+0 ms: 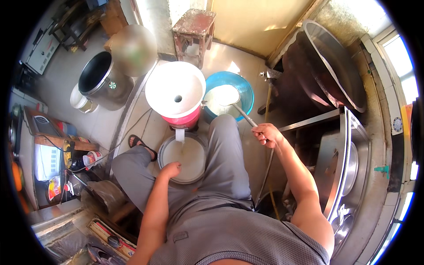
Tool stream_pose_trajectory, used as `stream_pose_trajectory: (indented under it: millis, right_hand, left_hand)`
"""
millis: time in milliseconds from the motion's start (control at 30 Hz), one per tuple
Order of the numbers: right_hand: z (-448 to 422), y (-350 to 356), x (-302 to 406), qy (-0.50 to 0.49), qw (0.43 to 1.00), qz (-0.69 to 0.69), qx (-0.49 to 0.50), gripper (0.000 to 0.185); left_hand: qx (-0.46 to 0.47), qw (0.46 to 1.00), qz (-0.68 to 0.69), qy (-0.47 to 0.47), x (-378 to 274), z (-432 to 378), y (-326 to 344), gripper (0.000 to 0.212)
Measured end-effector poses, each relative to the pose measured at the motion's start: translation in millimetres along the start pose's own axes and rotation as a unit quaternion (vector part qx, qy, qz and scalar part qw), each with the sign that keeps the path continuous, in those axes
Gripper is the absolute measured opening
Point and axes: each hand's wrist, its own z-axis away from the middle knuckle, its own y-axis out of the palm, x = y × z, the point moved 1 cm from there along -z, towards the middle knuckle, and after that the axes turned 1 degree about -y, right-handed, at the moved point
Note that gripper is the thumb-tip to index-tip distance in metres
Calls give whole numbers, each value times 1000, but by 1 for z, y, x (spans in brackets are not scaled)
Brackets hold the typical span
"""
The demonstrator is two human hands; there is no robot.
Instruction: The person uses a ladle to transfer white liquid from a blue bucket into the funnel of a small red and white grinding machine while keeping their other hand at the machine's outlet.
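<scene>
My right hand (267,135) is closed around the metal handle of a ladle (243,114). The ladle's bowl, white inside, is over a blue plastic basin (249,86) holding whitish contents. Left of the basin stands a grinding machine with a red body (183,122) and a wide white hopper (165,82), which has a dark hole at its bottom. Its white spout (180,135) points down into a round metal pot (160,158) of pale liquid between my legs. My left hand (171,170) is at the pot's near left edge, its fingers curled; whether it holds anything is unclear.
A red worn wooden stool (195,23) stands behind the machine. At the right are a very large metal wok (331,66) and a steel sink unit (357,165). A tall metal pot (114,89) and white bucket (79,99) stand left. A cable (132,127) crosses the floor.
</scene>
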Motion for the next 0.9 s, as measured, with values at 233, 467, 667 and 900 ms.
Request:
stream_pose_trajectory:
  millis: [233, 467, 667, 900]
  right_hand:
    - [64, 15, 36, -50, 999, -16, -5, 13]
    - [128, 48, 85, -83, 996, 18, 6, 15]
    - [156, 81, 105, -87, 993, 38, 65, 16]
    - [156, 112, 91, -78, 991, 24, 105, 21]
  left_hand:
    - [-20, 999, -15, 42, -7, 0, -3, 41]
    - [-16, 999, -10, 38, -11, -5, -5, 41]
    - [-19, 997, -39, 60, 0, -11, 4, 35]
    - [-31, 997, -42, 52, -13, -6, -1, 35]
